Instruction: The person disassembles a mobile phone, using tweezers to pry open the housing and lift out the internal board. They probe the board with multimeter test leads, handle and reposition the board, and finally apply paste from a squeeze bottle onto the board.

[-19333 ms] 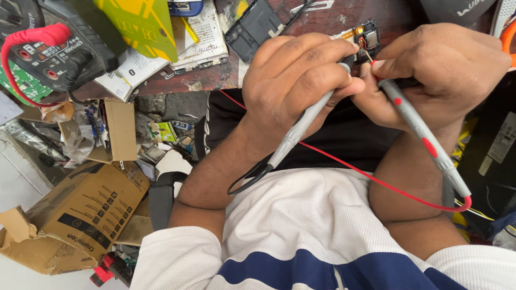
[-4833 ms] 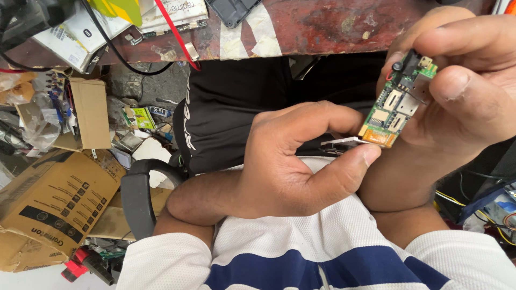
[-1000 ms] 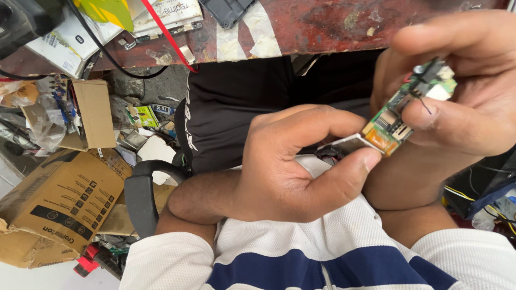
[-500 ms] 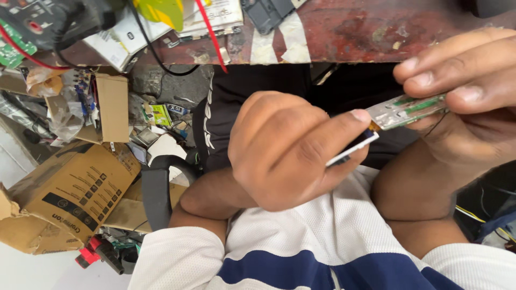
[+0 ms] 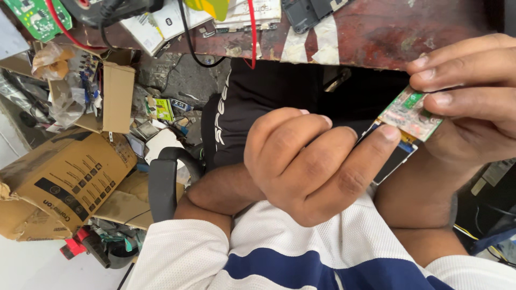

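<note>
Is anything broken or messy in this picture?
Yes, it is messy. The brown cardboard box on the floor is torn and crumpled at its corner, with scraps and packaging littered around it. The red tabletop is worn, with peeling tape patches. The small circuit board between the left hand and right hand shows no visible damage.

A single head-worn camera looks steeply down at the person's lap from close range. The worn red table edge [image 5: 408, 32] runs across 12 o'clock, the white and blue shirt [image 5: 301, 258] fills 6 o'clock, and a cardboard box [image 5: 59, 182] lies on the floor at 8 o'clock.
</note>
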A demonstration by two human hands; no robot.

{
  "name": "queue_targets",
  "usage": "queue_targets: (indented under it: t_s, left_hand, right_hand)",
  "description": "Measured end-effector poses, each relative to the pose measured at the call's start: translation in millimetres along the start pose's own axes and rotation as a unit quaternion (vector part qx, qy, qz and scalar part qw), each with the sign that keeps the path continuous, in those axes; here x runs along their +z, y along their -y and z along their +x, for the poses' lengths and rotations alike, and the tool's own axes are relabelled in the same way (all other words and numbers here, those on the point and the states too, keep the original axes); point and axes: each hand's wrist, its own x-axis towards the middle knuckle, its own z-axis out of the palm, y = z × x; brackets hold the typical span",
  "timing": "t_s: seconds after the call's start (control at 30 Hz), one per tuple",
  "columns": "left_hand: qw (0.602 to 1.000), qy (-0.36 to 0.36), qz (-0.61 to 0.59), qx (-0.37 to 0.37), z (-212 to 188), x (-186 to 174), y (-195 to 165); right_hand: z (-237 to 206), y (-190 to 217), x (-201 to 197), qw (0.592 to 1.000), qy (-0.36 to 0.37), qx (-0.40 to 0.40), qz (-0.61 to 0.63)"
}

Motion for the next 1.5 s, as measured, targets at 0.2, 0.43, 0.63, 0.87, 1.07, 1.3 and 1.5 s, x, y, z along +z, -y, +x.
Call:
queue_targets:
  t_s: [0.2, 0.43, 0.63, 0.87, 1.07, 1.3, 1.5]
  left_hand:
    - [1.0, -0.001, -0.008, -0.002, 0, 1, 4]
    - [0.999, 0.028, -0.025, -0.01, 0, -2, 7]
    - [0.999, -0.014, -0.027, -0.025, 0, 2, 3]
    - [0.998, -0.058, -0.008, -0.013, -1, 5, -7]
    - [0.995, -0.093, 0.005, -0.034, -9, 14, -19]
    - [0.998, -0.064, -0.005, -0.027, -4, 7, -13]
    - [0.945, 0.034, -0.274, -0.177, 5, -5, 7]
  right_hand:
    - [-1, -7, -7, 0.999, 0.036, 0.017, 0.014]
    - [-5, -16, -13, 0.998, 0.054, 0.007, 0.008]
    - [-5, -15, -8, 0.998, 0.044, 0.018, 0.04]
    - [1, -6, 1, 0.996, 0.013, 0.067, 0.053]
    - [6, -17, -7, 0.993, 0.076, 0.014, 0.094]
    - [5, -12, -5, 0.992, 0.07, 0.052, 0.092]
    - [-20, -2, 3, 0.981, -0.042, 0.129, 0.137]
